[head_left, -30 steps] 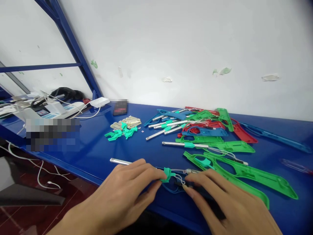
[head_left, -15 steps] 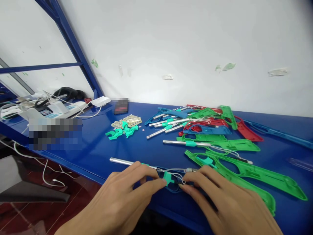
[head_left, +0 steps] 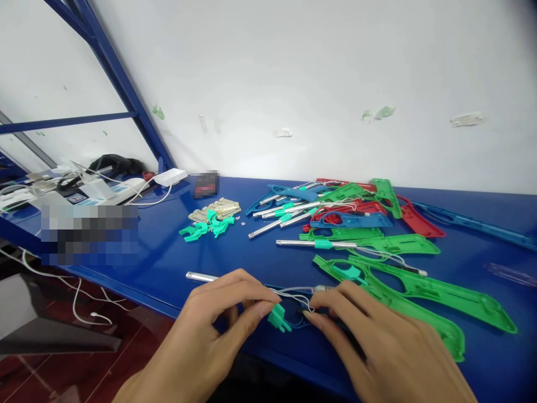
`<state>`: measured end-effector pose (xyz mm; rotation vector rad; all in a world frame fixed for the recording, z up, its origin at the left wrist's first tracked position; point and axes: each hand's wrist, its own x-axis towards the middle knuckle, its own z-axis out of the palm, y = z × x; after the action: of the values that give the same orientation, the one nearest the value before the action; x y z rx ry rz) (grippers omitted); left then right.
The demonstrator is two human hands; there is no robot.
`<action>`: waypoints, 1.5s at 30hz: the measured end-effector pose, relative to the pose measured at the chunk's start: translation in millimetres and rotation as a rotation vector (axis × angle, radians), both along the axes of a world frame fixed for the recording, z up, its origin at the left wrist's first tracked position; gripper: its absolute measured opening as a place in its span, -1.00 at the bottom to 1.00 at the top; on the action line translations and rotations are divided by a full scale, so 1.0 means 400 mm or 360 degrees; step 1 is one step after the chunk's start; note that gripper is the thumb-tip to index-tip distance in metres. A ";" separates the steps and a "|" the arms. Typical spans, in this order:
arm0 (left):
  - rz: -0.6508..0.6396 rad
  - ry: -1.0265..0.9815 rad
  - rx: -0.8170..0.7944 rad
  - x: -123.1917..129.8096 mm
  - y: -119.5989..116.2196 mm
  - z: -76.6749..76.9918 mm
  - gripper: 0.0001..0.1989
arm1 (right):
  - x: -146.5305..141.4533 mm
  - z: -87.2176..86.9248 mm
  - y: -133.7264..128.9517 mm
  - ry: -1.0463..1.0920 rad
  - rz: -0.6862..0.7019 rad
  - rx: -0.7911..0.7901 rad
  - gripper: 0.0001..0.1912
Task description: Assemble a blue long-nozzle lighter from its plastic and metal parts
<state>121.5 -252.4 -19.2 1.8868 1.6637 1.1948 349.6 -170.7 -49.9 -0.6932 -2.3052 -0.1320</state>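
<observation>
Between the thumb and forefinger of my left hand (head_left: 222, 324) is a teal plastic trigger (head_left: 277, 318), tilted above a blue lighter shell (head_left: 296, 323). That shell lies near the table's front edge, largely covered by my hands. A silver lighter tube (head_left: 200, 276) sticks out to the left beyond my left hand. Thin white wires (head_left: 293, 292) run from the tube side to my right hand (head_left: 369, 330), whose thumb and forefinger pinch them beside a small dark part. A clear fitting (head_left: 322, 288) sits just above the right forefinger.
Green shell halves (head_left: 470, 305) lie to the right, one bearing a teal trigger (head_left: 350, 272). Behind is a pile of lighter tubes with red and blue shells (head_left: 356, 220). Loose teal triggers (head_left: 195, 230) and beige parts (head_left: 229, 207) lie back left, near a white adapter (head_left: 171, 176).
My left hand has lifted the teal trigger off the shell, tilted it and drawn it slightly left and toward me. My right hand stays at the wires. The view has shifted slightly.
</observation>
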 end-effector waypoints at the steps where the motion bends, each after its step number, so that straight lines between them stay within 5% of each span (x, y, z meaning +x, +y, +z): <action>1: 0.0023 -0.0034 -0.0029 0.001 0.001 -0.001 -0.81 | -0.001 -0.001 -0.001 0.0013 -0.0017 -0.0003 -0.46; 21: -0.0108 0.0473 0.0287 -0.019 0.038 -0.026 -0.78 | 0.000 -0.003 -0.005 -0.0018 -0.0005 0.0061 -0.50; 27: -0.0159 0.0605 0.0199 -0.024 0.028 -0.034 -0.80 | -0.004 -0.006 -0.007 -0.0002 -0.0041 0.0083 -0.56; 45: -0.0126 0.0562 0.0355 -0.002 0.029 -0.062 -0.82 | -0.004 -0.011 -0.003 -0.0003 -0.0028 0.0099 -0.52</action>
<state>120.5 -240.9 -44.1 2.3939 1.6604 1.1029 348.0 -171.8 -54.2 -0.6823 -2.2873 -0.2118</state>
